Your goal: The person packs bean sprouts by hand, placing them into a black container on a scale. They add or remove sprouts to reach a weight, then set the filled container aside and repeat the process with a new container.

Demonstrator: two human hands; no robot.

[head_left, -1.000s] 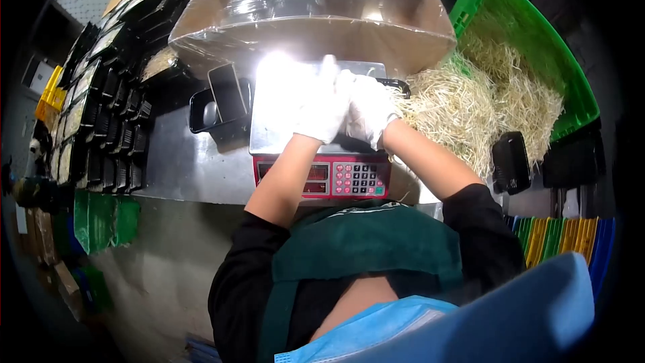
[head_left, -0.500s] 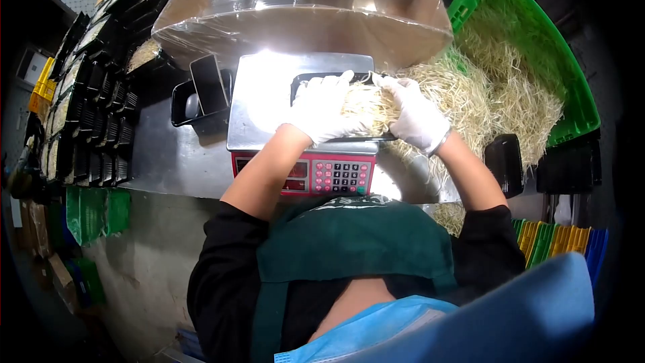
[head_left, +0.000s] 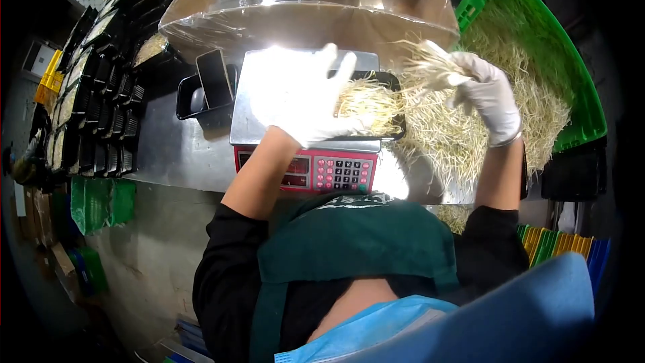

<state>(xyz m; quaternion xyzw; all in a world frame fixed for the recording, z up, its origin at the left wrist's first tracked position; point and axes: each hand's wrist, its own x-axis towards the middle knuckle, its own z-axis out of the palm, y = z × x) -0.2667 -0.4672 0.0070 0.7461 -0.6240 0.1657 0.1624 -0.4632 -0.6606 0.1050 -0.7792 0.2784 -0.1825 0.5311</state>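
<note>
A black tray (head_left: 391, 128) of pale bean sprouts (head_left: 371, 104) rests on the metal plate of a scale (head_left: 250, 131). My left hand (head_left: 312, 104), in a white glove washed out by glare, lies over the tray's left end with its fingers apart. Its lower edge touches the sprouts. To the right of the tray, my right hand (head_left: 490, 91), also gloved, is raised over a heap of sprouts (head_left: 447, 138). Its fingers are closed round a bunch of sprouts (head_left: 433, 67) whose ends stick out to the left.
A green crate (head_left: 584, 104) tips its sprouts onto the table at right. Film-wrapped packaging (head_left: 309, 27) stands behind the scale. A black container (head_left: 190, 97) with a phone-like dark slab (head_left: 213, 79) sits left of it. Filled black trays (head_left: 101, 70) are stacked at far left.
My right hand has left the tray's right end, moved up and right, and now holds a bunch of sprouts. My left hand stays at the tray, its fingers more spread.
</note>
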